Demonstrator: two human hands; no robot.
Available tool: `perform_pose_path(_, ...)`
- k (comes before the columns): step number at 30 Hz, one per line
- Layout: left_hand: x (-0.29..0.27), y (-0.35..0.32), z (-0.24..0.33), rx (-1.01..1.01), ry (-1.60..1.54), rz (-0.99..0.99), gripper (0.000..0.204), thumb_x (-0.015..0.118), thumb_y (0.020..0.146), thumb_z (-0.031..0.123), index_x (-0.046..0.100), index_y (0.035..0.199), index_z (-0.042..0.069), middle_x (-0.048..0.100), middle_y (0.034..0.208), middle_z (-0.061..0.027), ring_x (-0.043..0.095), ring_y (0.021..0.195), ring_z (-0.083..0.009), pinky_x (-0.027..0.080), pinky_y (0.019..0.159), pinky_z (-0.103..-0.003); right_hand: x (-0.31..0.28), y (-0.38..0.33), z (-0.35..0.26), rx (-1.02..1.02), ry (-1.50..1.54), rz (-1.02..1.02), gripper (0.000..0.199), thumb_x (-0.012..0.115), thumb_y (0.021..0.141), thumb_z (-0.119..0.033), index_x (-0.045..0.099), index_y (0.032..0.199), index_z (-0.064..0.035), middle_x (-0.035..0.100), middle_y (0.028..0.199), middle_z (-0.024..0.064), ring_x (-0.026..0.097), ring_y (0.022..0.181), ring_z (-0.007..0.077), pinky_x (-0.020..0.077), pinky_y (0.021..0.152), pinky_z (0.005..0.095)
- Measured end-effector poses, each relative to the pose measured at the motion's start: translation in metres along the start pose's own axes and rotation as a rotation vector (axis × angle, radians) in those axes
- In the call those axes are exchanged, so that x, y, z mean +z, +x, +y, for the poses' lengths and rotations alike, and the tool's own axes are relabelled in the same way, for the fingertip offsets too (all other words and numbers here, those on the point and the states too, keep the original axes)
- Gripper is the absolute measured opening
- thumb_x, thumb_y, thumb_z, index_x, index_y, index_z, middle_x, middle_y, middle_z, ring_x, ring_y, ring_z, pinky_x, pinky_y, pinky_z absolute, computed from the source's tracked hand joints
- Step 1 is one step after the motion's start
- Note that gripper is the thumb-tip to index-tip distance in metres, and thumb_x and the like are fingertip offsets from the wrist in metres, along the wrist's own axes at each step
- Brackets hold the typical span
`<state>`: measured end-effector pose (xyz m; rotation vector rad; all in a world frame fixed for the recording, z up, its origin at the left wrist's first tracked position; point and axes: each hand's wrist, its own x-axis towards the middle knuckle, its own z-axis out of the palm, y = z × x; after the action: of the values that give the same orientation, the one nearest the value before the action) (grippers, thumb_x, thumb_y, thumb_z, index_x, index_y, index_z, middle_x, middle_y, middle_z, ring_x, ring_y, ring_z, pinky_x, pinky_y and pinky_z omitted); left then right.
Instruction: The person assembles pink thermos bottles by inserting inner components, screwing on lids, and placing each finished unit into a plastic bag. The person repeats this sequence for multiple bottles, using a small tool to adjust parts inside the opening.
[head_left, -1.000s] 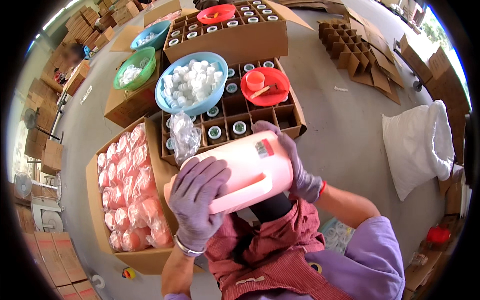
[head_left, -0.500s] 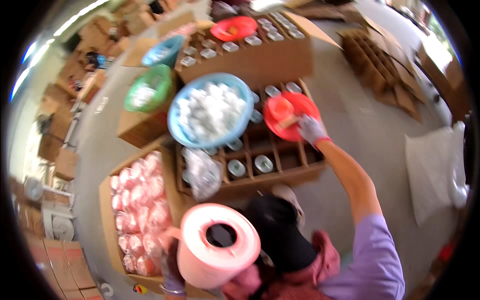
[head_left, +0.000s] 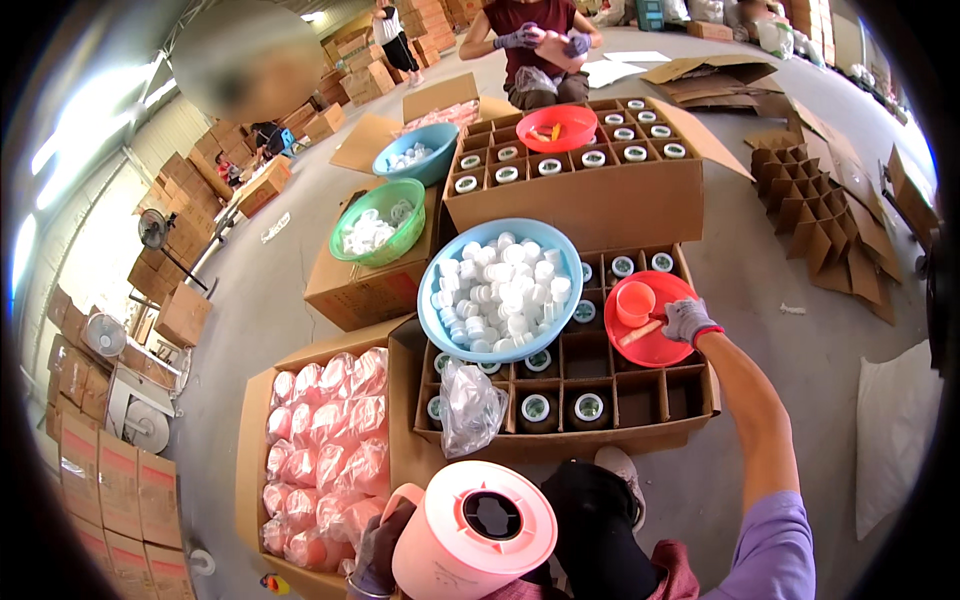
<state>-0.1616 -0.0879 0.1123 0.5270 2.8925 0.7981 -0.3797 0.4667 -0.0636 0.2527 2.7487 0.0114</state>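
My left hand [head_left: 380, 555], in a grey glove, is closed round the handle of a pink plastic jug [head_left: 470, 560]; a round dark opening shows in the jug's top. On the right, my gloved right hand [head_left: 688, 321] reaches into a shallow red basin [head_left: 655, 350]. Its fingers are closed at the end of a pale, stick-like tool [head_left: 641, 333], whose kind I cannot make out. Beside the tool, a small orange-red cup [head_left: 635, 303] stands in the basin. Under the basin is a divided carton [head_left: 560, 445] with several white-lidded jars [head_left: 536, 408] in its cells.
A blue basin of white caps [head_left: 505, 290] rests on the carton, beside a crumpled clear bag [head_left: 470, 405]. Left of it, a carton holds wrapped pink jugs [head_left: 335, 440]. Behind are a green basin [head_left: 380, 220] and another jar carton [head_left: 580, 205]. A co-worker [head_left: 540, 50] handles a pink thing.
The view has tilted up and steadied, bringing the co-worker into sight. The left hand still holds the jug, and the right hand stays at the red basin.
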Motion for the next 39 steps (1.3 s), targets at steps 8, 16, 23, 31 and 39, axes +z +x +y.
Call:
perform_pose_path(8, 0.027, 0.041, -0.012, 0.149, -0.366, -0.005, 0.026, 0.063, 0.091, 0.013, 0.063, 0.116, 0.007, 0.069, 0.096, -0.0106, 0.07, 0.086, -0.0268, 0.054, 0.073, -0.036, -0.079, -0.168, -0.078, -0.733, 0.866, 0.407, 0.021, 0.067, 0.09, -0.019, 0.061, 0.104, -0.0038, 0.062, 0.098, 0.0187, 0.064, 0.094, 0.0333, 0.0521, 0.081, 0.0391)
perform_pose_path(16, 0.021, 0.042, 0.004, 0.198, -0.65, -0.079, 0.032, 0.066, 0.091, 0.013, 0.062, 0.122, 0.007, 0.069, 0.103, -0.0073, 0.07, 0.092, -0.0206, 0.055, 0.079, -0.032, -0.146, -0.295, -0.161, -1.563, 0.231, 0.82, 0.019, 0.067, 0.082, -0.014, 0.061, 0.099, -0.011, 0.054, 0.124, 0.0127, 0.053, 0.12, 0.0324, 0.0457, 0.103, 0.0531)
perform_pose_path(23, 0.001, 0.031, 0.026, 0.042, -0.719, -0.377, 0.04, 0.062, 0.095, 0.018, 0.053, 0.132, 0.005, 0.061, 0.125, -0.0128, 0.064, 0.11, -0.0219, 0.051, 0.093, -0.035, -0.127, -0.315, -0.172, -1.653, 0.12, 0.791, 0.016, 0.066, 0.079, -0.015, 0.058, 0.091, -0.0085, 0.06, 0.108, 0.0107, 0.061, 0.1, 0.0287, 0.0501, 0.098, 0.0526)
perform_pose_path(31, 0.037, -0.041, 0.026, 0.217, -0.307, 0.007, 0.027, 0.062, 0.091, 0.015, 0.064, 0.112, -0.002, 0.069, 0.099, -0.0174, 0.069, 0.081, -0.0318, 0.054, 0.072, -0.037, -0.097, -0.331, -0.156, -1.372, 0.695, 0.313, 0.026, 0.067, 0.081, -0.018, 0.055, 0.102, -0.0069, 0.057, 0.093, 0.0109, 0.062, 0.085, 0.0344, 0.0507, 0.073, 0.0439)
perform_pose_path(39, 0.018, -0.057, 0.086, -0.011, -0.285, -0.173, 0.051, 0.068, 0.081, 0.017, 0.057, 0.13, 0.007, 0.069, 0.107, -0.0184, 0.071, 0.096, -0.0303, 0.055, 0.081, -0.038, -0.067, -0.278, -0.122, -1.194, 0.748, -0.039, 0.022, 0.072, 0.084, -0.012, 0.06, 0.101, -0.0056, 0.062, 0.105, 0.0106, 0.061, 0.094, 0.032, 0.0503, 0.081, 0.0389)
